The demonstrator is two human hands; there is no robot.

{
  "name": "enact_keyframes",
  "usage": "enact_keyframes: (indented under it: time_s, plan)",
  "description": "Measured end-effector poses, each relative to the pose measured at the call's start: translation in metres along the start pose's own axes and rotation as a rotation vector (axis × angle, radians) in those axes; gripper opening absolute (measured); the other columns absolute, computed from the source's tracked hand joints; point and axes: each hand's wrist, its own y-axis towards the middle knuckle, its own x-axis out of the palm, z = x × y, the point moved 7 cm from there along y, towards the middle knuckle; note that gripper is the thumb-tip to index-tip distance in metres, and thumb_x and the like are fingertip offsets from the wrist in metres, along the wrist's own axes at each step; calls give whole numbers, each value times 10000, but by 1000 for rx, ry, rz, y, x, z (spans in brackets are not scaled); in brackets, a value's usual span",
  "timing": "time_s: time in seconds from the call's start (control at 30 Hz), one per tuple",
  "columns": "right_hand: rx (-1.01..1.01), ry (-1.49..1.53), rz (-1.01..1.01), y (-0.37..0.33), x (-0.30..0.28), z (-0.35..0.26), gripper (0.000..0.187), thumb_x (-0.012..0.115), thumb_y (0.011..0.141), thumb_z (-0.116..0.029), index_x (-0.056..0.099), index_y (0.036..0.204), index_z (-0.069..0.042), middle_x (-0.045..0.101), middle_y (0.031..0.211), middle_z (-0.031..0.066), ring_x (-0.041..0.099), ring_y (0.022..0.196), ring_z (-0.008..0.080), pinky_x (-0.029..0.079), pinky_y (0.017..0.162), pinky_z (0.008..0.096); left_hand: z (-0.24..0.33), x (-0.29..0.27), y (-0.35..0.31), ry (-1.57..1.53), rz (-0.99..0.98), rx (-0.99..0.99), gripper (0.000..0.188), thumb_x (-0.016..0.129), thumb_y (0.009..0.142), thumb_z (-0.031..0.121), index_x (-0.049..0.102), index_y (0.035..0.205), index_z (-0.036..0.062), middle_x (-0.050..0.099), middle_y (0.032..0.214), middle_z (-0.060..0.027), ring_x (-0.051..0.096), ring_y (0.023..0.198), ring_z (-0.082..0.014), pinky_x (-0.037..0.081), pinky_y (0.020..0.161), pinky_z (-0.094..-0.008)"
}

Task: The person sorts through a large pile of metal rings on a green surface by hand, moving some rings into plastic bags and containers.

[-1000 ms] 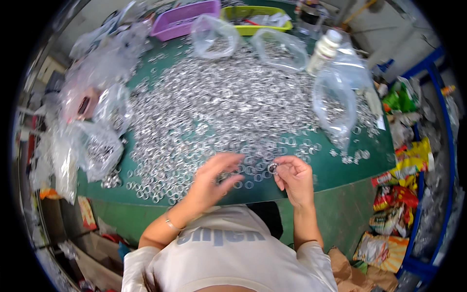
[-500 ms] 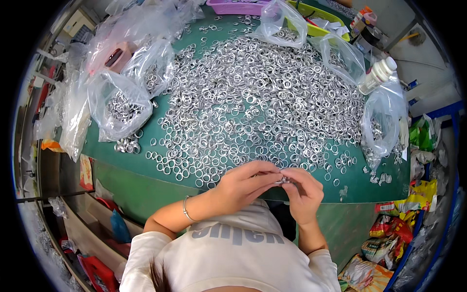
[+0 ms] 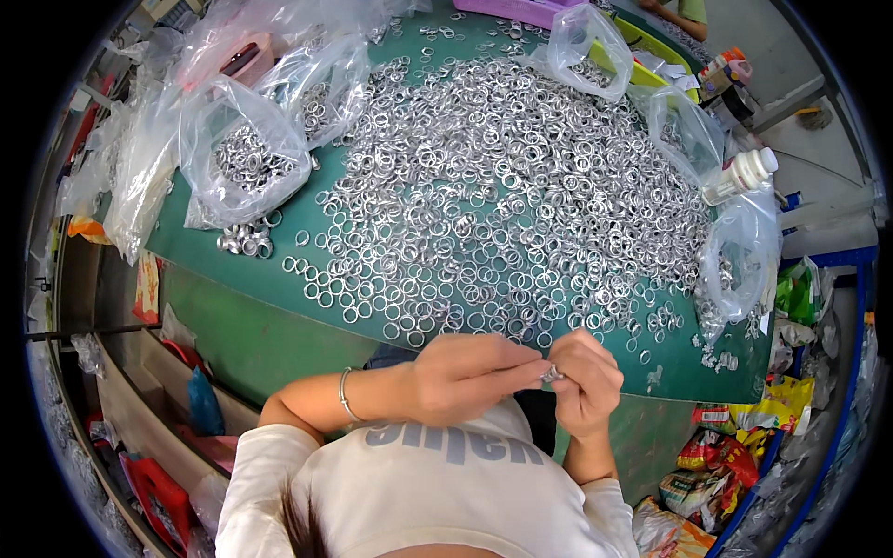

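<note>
My left hand (image 3: 465, 377) and my right hand (image 3: 588, 383) meet at the near edge of the green table (image 3: 251, 279). A small silvery metal ring (image 3: 551, 374) shows between their fingertips; the fingers partly cover it, and I cannot tell if there is more than one. Both hands are closed in a pinch around it. Just beyond them spreads a big heap of silver metal rings (image 3: 521, 139), thinning into loose single rings towards me.
At the left stands an open clear plastic bag (image 3: 244, 153) with rings in it. More bags, a white bottle (image 3: 741, 177), a purple basket (image 3: 521, 9) and a green basket (image 3: 651, 42) line the far and right sides. Another person's arm (image 3: 674, 19) shows at the top.
The whole view has shifted and tilted slightly. My hands remain together, with the right fingers curled more tightly around the ring. Another person's arm has come into view at the top.
</note>
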Motion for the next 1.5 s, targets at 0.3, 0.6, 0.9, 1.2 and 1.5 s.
enact_keyframes:
  time_s: [0.3, 0.6, 0.9, 1.2, 1.5]
  plan:
    - [-80, -340, -150, 4, 9, -13, 168, 716, 632, -75, 612, 737, 3, 541, 633, 69, 551, 576, 218, 406, 466, 296, -46, 12, -11, -686, -35, -609, 208, 651, 773, -77, 662, 979, -50, 648, 937, -143, 647, 847, -177, 541, 722, -260]
    - [-178, -704, -152, 9, 10, -30, 228, 667, 655, -60, 680, 873, 6, 600, 742, 54, 577, 639, 188, 431, 509, 273, -39, 20, -24, -906, 63, -802, 359, 670, 806, -4, 574, 1150, -37, 625, 1039, -94, 602, 941, -111, 500, 840, -243]
    - [119, -372, -49, 10, 17, -9, 213, 640, 722, 78, 653, 931, 46, 619, 776, 108, 576, 666, 226, 460, 596, 296, -44, 22, -24, -1035, 190, -837, 396, 590, 852, -29, 512, 1240, -34, 571, 1098, -68, 542, 1012, -109, 468, 885, -256]
    - [666, 322, 121, -14, 15, 32, 167, 606, 788, 41, 647, 949, 29, 602, 813, 67, 558, 700, 147, 444, 611, 250, -42, 9, -30, -678, -7, -753, 658, 611, 804, -61, 327, 1387, 50, 630, 968, -92, 575, 793, -125, 490, 730, -279]
    - [405, 170, -539, 18, 39, 18, 225, 655, 750, -33, 656, 975, -35, 541, 919, 73, 500, 820, 203, 416, 736, 297, -40, 12, -36, -875, -299, -943, 844, 616, 781, -98, 144, 1454, 93, 604, 1014, -75, 568, 920, -104, 463, 798, -275]
